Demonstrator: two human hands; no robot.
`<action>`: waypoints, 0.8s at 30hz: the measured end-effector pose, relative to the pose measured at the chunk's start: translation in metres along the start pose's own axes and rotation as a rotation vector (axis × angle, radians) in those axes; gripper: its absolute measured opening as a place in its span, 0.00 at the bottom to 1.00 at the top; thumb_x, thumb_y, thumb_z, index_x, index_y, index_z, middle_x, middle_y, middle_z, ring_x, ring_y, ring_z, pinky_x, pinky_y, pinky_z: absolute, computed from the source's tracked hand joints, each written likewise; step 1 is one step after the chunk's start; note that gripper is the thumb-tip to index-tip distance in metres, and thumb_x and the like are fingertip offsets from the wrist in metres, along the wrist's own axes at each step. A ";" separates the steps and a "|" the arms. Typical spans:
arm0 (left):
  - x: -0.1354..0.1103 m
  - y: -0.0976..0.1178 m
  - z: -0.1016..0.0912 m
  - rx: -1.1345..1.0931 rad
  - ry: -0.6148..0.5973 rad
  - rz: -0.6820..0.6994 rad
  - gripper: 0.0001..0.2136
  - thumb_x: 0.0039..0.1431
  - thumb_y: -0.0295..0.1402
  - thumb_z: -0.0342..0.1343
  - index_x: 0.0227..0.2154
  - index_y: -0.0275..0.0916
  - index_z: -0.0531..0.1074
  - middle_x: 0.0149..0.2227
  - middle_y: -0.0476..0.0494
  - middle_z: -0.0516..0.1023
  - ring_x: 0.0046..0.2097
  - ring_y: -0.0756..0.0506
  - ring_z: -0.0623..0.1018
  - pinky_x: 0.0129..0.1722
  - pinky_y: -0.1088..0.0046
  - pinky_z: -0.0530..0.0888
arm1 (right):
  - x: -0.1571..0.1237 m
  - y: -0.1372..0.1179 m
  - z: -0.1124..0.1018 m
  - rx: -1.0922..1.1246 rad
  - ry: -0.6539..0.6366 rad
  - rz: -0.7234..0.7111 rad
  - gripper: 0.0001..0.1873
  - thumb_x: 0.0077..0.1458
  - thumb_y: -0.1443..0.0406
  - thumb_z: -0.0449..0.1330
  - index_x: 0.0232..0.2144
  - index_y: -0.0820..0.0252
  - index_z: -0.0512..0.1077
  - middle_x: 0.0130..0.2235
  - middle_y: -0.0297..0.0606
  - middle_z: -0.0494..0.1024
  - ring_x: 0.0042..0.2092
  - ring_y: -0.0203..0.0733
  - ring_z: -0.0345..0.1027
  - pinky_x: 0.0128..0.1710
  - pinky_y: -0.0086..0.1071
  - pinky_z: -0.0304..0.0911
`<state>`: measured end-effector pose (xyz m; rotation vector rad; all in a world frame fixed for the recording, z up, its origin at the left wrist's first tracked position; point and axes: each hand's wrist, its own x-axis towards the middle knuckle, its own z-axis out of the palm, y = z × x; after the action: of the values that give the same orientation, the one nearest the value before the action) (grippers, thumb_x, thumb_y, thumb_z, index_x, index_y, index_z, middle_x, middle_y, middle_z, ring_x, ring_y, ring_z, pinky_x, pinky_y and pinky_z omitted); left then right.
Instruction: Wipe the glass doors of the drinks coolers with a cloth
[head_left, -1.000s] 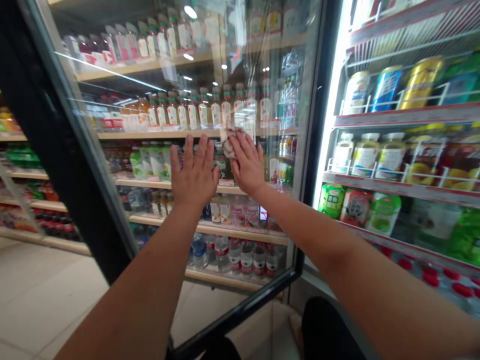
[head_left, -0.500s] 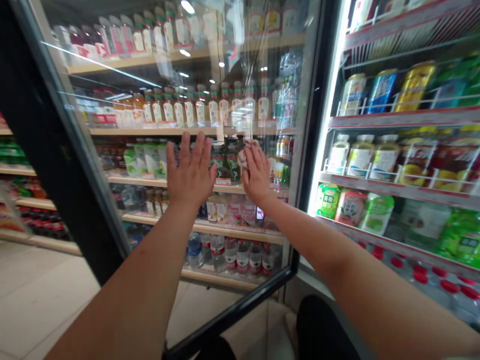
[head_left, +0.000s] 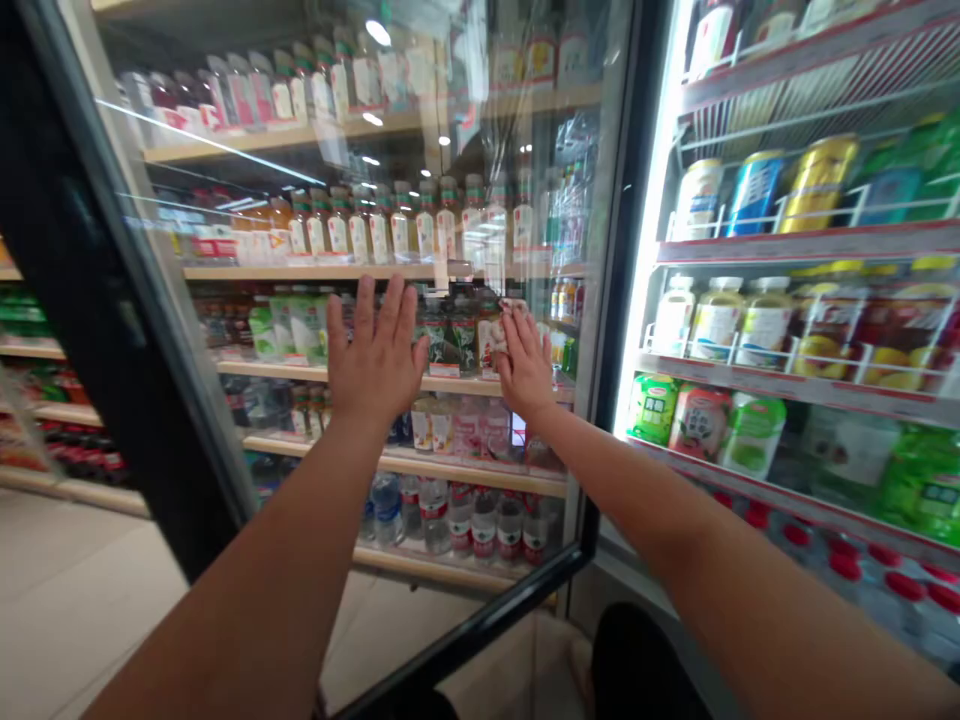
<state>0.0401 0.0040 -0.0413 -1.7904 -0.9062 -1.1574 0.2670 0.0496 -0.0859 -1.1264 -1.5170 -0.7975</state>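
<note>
My left hand (head_left: pixel 373 350) lies flat on the glass door (head_left: pixel 450 130) of an open drinks fridge, fingers spread and holding nothing. To its right, my right hand (head_left: pixel 527 365) presses a crumpled pale cloth (head_left: pixel 498 336) against the same pane. Most of the cloth is hidden under the fingers; a bit shows at their left side and tips. Through the glass, shelves of bottled drinks appear, with ceiling lights reflected over them.
A black door frame (head_left: pixel 480 630) runs along the bottom and up both sides of the pane. On the right, the lit fridge shelves (head_left: pixel 795 385) hold cans, bottles and pouches. Pale floor tiles (head_left: pixel 67 570) show at lower left, and my dark-clothed knee (head_left: pixel 637 660) is below.
My right hand has slid with the cloth slightly right and down across the glass. My left hand stays flat in nearly the same place. The whole view has shifted a little.
</note>
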 end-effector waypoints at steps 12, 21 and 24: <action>-0.001 -0.002 0.003 0.027 0.025 0.004 0.32 0.73 0.36 0.46 0.74 0.40 0.41 0.74 0.40 0.47 0.74 0.32 0.44 0.72 0.39 0.38 | -0.004 0.082 -0.006 0.016 0.121 0.204 0.33 0.66 0.63 0.41 0.71 0.62 0.52 0.71 0.47 0.56 0.74 0.45 0.44 0.70 0.52 0.51; -0.001 0.000 0.002 -0.008 0.022 -0.017 0.32 0.73 0.36 0.47 0.74 0.41 0.42 0.74 0.40 0.48 0.74 0.32 0.43 0.72 0.39 0.37 | 0.004 0.057 -0.001 0.031 0.106 0.115 0.33 0.66 0.63 0.42 0.72 0.62 0.50 0.72 0.44 0.52 0.75 0.44 0.37 0.73 0.51 0.47; -0.001 0.000 0.002 -0.002 0.016 -0.005 0.31 0.73 0.36 0.45 0.74 0.40 0.42 0.74 0.41 0.46 0.74 0.33 0.42 0.72 0.39 0.37 | -0.007 0.035 0.002 0.039 0.071 0.060 0.33 0.67 0.63 0.41 0.72 0.63 0.47 0.73 0.46 0.51 0.75 0.45 0.34 0.73 0.53 0.47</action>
<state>0.0401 0.0057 -0.0428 -1.7789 -0.9014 -1.1749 0.2991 0.0615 -0.0957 -1.0980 -1.4276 -0.7566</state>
